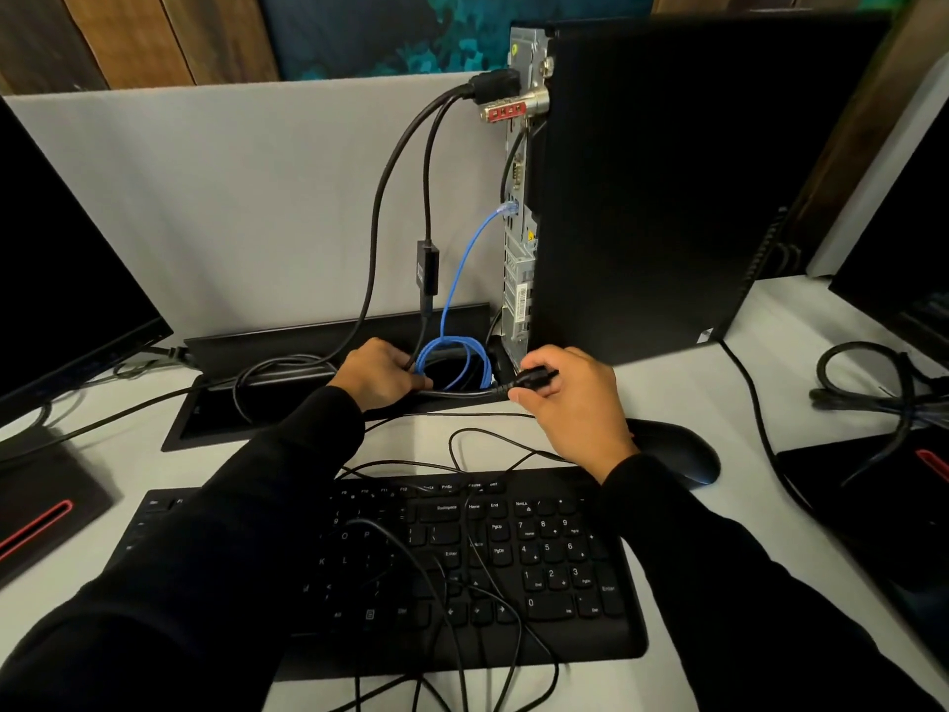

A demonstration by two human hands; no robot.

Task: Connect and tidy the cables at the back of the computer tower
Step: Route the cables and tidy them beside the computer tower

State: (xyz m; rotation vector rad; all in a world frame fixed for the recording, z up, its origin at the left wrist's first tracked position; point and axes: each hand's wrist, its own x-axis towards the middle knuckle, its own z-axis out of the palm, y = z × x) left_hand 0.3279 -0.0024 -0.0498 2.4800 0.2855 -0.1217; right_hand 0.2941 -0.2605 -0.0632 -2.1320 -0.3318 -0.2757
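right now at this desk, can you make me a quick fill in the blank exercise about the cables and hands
1. The right hand pinches a ____ plug at the base of the computer tower.
2. The cable coiled beside the left hand is ____ in colour.
3. Thin black wires trail across the ____, which lies nearest the person.
4. The mouse lies just behind the ____ wrist.

Missing words: black; blue; keyboard; right
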